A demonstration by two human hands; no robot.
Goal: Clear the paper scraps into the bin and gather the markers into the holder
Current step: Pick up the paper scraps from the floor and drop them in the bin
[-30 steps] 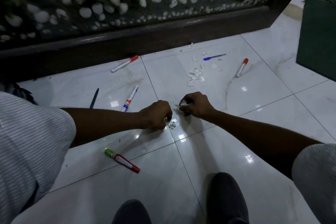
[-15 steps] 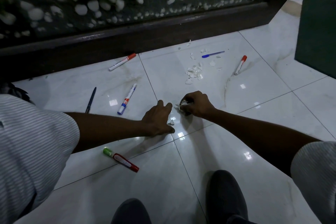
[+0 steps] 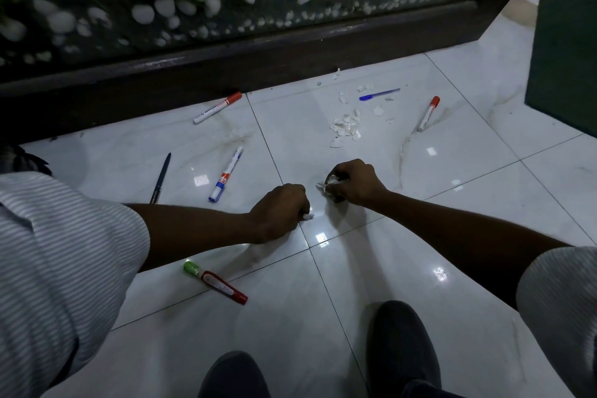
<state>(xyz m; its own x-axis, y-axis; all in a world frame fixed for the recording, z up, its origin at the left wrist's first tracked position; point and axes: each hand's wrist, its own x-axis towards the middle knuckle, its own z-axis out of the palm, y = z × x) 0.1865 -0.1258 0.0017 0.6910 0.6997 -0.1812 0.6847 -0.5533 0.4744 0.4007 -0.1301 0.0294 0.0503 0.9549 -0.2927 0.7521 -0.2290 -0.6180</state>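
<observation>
The person's left hand [image 3: 280,211] rests low on the white tiled floor [image 3: 452,191] with its fingers curled, pinching a small white paper scrap [image 3: 308,216] that shows at the fingertips. Just to its right, the right hand [image 3: 353,180] is closed round a crumpled wad of scraps [image 3: 330,186]; the two hands are near each other but apart.

Beyond the right hand, well apart from it, a loose pile of paper scraps [image 3: 345,127] lies on the tile, with more bits scattered toward the dark wooden ledge [image 3: 226,64].

Left of the hands, a blue-capped marker [image 3: 225,174] lies with its long axis running from near-left to far-right, cap toward the person; it carries a red and blue label whose writing is too small to read. A dark pen [image 3: 160,177] lies left of it, roughly parallel. A red-capped marker [image 3: 217,107] by the ledge has dark print along its white barrel, not legible; its cap points far-right. Another red-capped marker [image 3: 428,113] lies far right, nearly upright in the view, cap away. A blue pen [image 3: 379,94] lies almost crosswise behind the pile. Below the left forearm, a red marker with a green end [image 3: 215,282] lies with the green end to the left.

A dark green box [image 3: 565,52] stands at the right edge.
</observation>
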